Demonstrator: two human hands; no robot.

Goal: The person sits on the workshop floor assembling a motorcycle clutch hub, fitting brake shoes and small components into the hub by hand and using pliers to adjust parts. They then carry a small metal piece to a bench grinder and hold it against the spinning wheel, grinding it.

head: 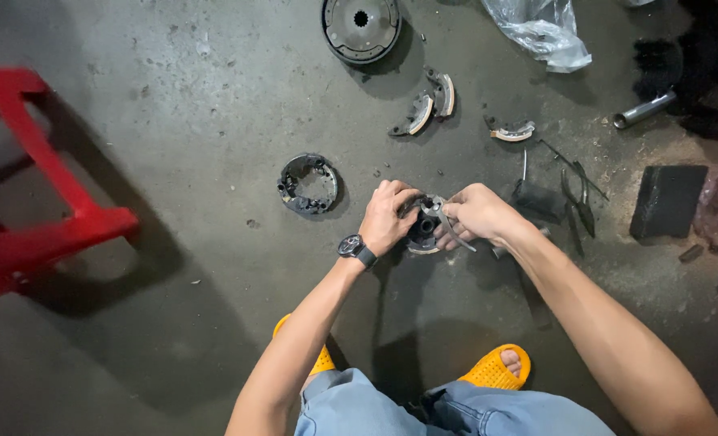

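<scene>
My left hand (389, 216) clamps the round dark metal clutch hub (422, 230) low on the gritty concrete floor (197, 121) while my right hand (476, 214) pinches a slim steel tool (447, 230) against it, best kept steady, curved grey brake-like shoes (423, 109) beyond.

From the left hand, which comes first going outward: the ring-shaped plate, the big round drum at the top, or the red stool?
Measured from the left hand in the head view:
1. Ring-shaped plate, just to its left on the floor.
2. Round drum, straight up at the top edge.
3. Red stool, far left.
</scene>
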